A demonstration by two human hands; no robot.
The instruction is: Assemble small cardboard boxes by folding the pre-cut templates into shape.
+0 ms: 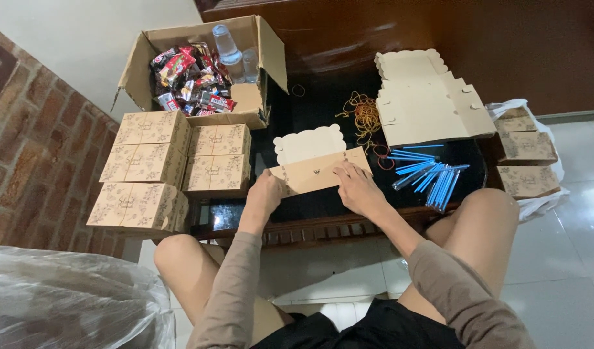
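The flat box blank (318, 169) is pressed onto the table (290, 210) under both hands' flattened, spread fingers (346, 173), so creases could easily get folded crooked if it's allowed to slide.

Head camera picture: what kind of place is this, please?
Probably a room in a home, used for packing gift boxes: a low dark table, a tiled floor, a brick wall, stacked boxes beside a snack carton.
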